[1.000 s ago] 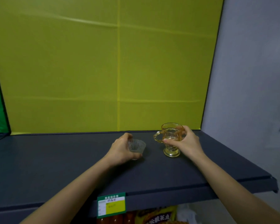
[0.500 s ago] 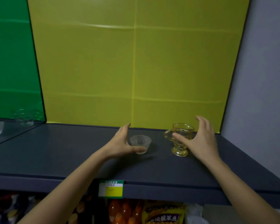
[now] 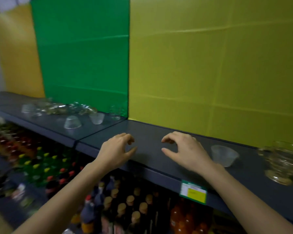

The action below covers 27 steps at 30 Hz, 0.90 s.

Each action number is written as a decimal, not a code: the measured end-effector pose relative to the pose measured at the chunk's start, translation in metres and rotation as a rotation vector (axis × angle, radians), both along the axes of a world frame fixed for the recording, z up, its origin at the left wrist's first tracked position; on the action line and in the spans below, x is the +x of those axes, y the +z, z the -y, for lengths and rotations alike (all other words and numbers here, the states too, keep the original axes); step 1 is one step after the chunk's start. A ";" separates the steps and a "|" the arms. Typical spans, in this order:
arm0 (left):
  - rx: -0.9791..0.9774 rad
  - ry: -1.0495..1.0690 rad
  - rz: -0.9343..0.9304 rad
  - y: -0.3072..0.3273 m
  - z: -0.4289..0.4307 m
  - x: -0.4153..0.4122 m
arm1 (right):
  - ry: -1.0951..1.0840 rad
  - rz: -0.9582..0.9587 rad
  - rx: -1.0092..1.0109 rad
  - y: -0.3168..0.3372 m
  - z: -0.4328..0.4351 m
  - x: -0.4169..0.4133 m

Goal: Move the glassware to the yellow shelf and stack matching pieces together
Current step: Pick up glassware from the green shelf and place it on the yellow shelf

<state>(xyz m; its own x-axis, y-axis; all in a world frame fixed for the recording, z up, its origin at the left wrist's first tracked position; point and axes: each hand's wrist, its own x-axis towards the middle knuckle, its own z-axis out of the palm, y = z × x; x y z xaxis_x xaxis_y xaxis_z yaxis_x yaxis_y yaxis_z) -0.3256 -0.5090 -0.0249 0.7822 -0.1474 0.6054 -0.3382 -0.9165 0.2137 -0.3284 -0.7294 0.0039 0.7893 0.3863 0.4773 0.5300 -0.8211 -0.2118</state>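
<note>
On the dark shelf board (image 3: 152,159) in front of the yellow back panel (image 3: 210,81), a small clear ribbed glass bowl (image 3: 224,155) stands upright. Right of it is an amber glass cup with a handle and foot (image 3: 282,162). My left hand (image 3: 117,152) and my right hand (image 3: 184,150) hover over the bare board left of the bowl, both empty with fingers loosely curled apart. More glassware sits on the green-backed shelf to the left: an upturned clear bowl (image 3: 72,122), a clear cup (image 3: 96,118), a clear glass (image 3: 115,112) and a blurred cluster of several pieces (image 3: 57,108).
A green and yellow price tag (image 3: 192,191) hangs on the shelf's front edge. Below the board stand rows of bottles with coloured caps (image 3: 41,162) and cork-topped bottles (image 3: 125,205). An orange panel (image 3: 15,56) lies at the far left.
Both hands have let go of the bowl and the amber cup and moved left, away from them. The view has swung left, so the green shelf with more glassware now shows.
</note>
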 end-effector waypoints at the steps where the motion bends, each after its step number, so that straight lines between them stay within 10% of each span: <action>1: -0.003 0.035 -0.002 0.000 -0.020 -0.004 | 0.031 -0.003 -0.020 -0.001 -0.020 0.003; 27: -0.034 0.325 -0.002 -0.006 -0.434 0.022 | 0.271 -0.071 -0.136 0.012 -0.464 0.143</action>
<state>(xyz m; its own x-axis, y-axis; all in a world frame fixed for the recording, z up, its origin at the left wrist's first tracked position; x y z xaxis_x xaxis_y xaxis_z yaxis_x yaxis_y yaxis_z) -0.3034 -0.0747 -0.0307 0.7861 0.1306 0.6042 -0.0285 -0.9687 0.2465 -0.1858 -0.2649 0.0158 0.6785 0.6436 0.3542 0.7212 -0.6753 -0.1546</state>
